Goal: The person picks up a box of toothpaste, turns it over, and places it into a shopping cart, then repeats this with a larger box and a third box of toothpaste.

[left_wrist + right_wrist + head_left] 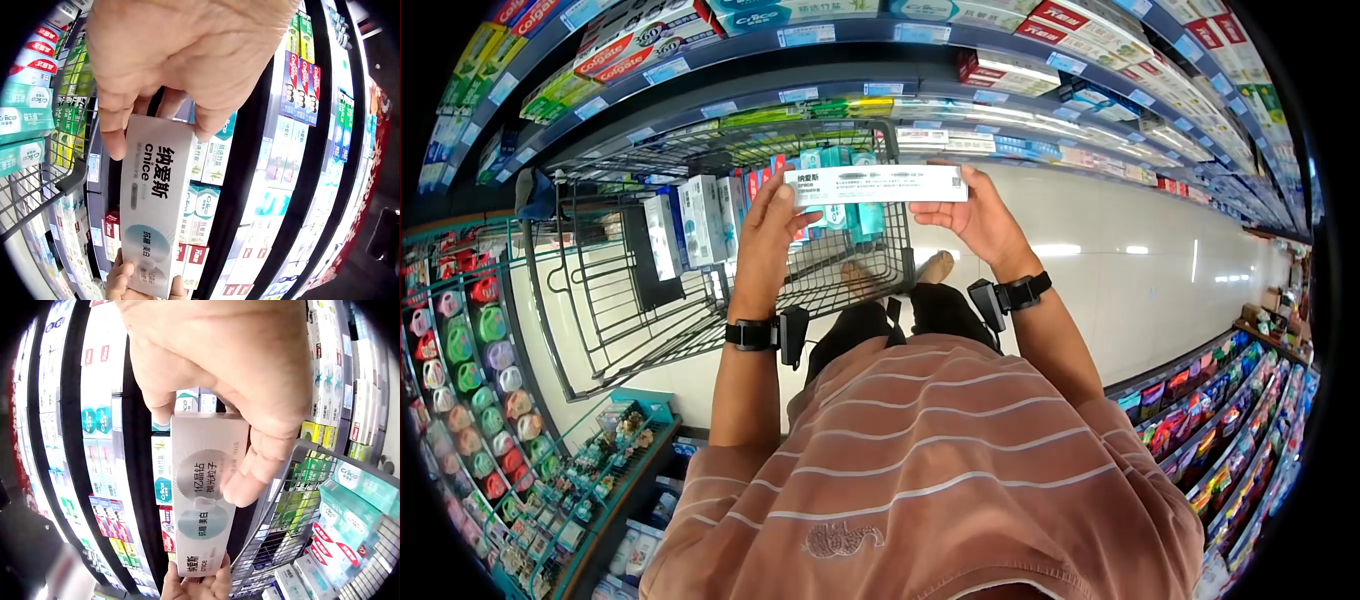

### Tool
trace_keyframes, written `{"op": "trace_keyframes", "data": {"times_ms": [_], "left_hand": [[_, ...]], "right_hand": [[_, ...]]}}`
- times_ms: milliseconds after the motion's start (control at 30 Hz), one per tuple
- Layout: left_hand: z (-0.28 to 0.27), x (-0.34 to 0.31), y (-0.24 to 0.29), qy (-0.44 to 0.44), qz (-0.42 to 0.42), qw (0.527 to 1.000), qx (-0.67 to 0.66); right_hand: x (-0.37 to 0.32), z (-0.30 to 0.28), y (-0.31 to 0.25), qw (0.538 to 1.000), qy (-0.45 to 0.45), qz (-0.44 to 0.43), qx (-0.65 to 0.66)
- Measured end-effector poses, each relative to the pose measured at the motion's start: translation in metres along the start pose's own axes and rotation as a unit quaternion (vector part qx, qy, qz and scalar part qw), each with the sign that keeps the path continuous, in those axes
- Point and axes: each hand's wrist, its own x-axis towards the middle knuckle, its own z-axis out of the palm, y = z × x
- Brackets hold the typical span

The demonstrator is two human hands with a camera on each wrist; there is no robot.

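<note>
A long white toothpaste box (880,185) is held level between both hands, above the cart's edge. My left hand (772,225) pinches its left end, thumb on the face toward me. At the other end, my right hand (975,220) grips the box with thumb and fingers. The left wrist view shows the printed front of the box (153,200), with the left hand (187,56) at the near end and the right hand's fingertips at the far end. In the right wrist view the right hand (231,369) holds the box (206,487) by its near end.
A wire shopping cart (900,250) stands in front and to the left, holding several toothpaste boxes (700,220). Shelves (800,38) of toothpaste curve across the front. Racks of bottles (460,340) stand at left, colourful packets (1200,430) at lower right. Pale floor (1140,270) shows at right.
</note>
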Motion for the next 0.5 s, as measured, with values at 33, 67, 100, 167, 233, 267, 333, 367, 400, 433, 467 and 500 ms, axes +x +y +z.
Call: {"op": "trace_keyframes", "data": {"times_ms": [33, 67, 100, 167, 233, 267, 333, 367, 400, 433, 467, 500], "left_hand": [[-0.001, 0.0, 0.002, -0.005, 0.004, 1.0, -0.002], [-0.001, -0.001, 0.004, -0.011, 0.007, 1.0, -0.003], [-0.003, 0.0, 0.005, -0.016, 0.008, 1.0, -0.013], [-0.006, 0.001, 0.006, -0.028, 0.01, 0.999, -0.033], [-0.005, -0.002, 0.011, -0.029, 0.013, 0.999, -0.004], [-0.003, -0.004, 0.014, -0.031, 0.014, 0.999, 0.011], [-0.001, -0.005, 0.021, -0.026, 0.018, 0.999, 0.028], [-0.001, -0.005, 0.023, -0.024, 0.022, 0.999, 0.036], [-0.001, -0.004, 0.024, -0.015, 0.023, 0.999, 0.04], [-0.003, -0.003, 0.024, -0.006, 0.024, 0.999, 0.045], [-0.004, -0.002, 0.025, 0.003, 0.024, 0.998, 0.05], [-0.006, 0.0, 0.024, 0.013, 0.029, 0.998, 0.048]], "right_hand": [[0.001, 0.001, -0.002, 1.0, -0.003, 0.0, -0.001], [0.002, 0.003, -0.004, 1.0, -0.007, 0.001, -0.002], [0.002, 0.005, -0.006, 1.0, -0.009, 0.001, -0.003], [0.004, 0.007, -0.009, 1.0, -0.007, 0.005, -0.011], [0.004, 0.012, -0.014, 1.0, -0.001, 0.01, -0.022], [0.003, 0.016, -0.017, 0.999, 0.003, 0.013, -0.03], [0.001, 0.02, -0.022, 0.999, 0.003, 0.024, -0.036], [0.001, 0.021, -0.023, 0.999, -0.003, 0.03, -0.034], [0.001, 0.023, -0.024, 0.999, -0.009, 0.036, -0.032], [0.001, 0.025, -0.025, 0.998, -0.015, 0.038, -0.04], [0.001, 0.024, -0.024, 0.998, -0.03, 0.041, -0.031], [0.002, 0.023, -0.022, 0.998, -0.044, 0.044, -0.023]]}}
